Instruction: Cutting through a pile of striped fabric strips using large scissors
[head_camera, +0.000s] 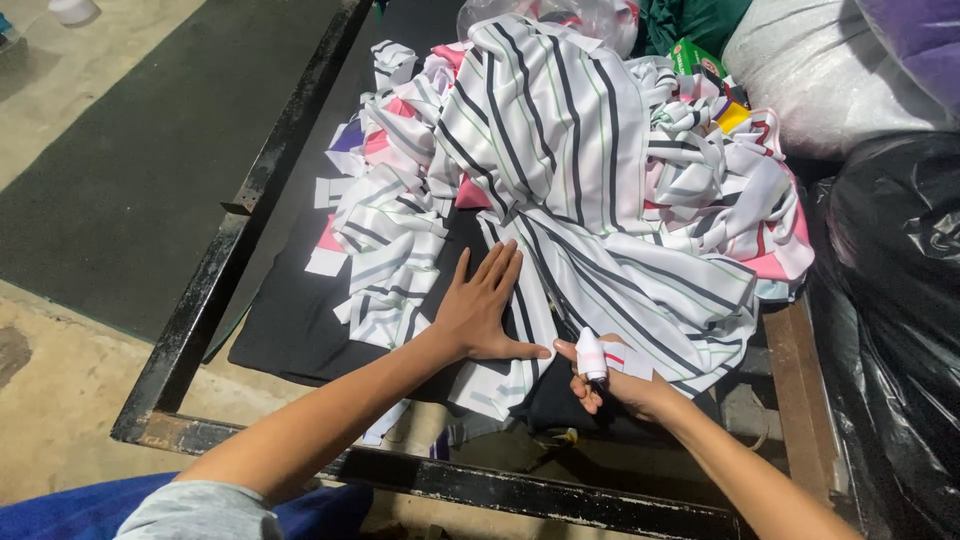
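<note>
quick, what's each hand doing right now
Left hand: open, flat on the striped fabric.
Right hand: closed on a small white fabric piece.

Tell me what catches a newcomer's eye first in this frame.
A heap of striped white fabric fills the middle of the table. The left hand lies flat on its near edge, and the right hand beside it pinches a small white piece. Black bags crowd the right.

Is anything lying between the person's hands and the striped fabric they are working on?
Nothing visible. The left hand lies flat on the striped fabric, and the right hand grips its near edge beside a small white roll.
</note>
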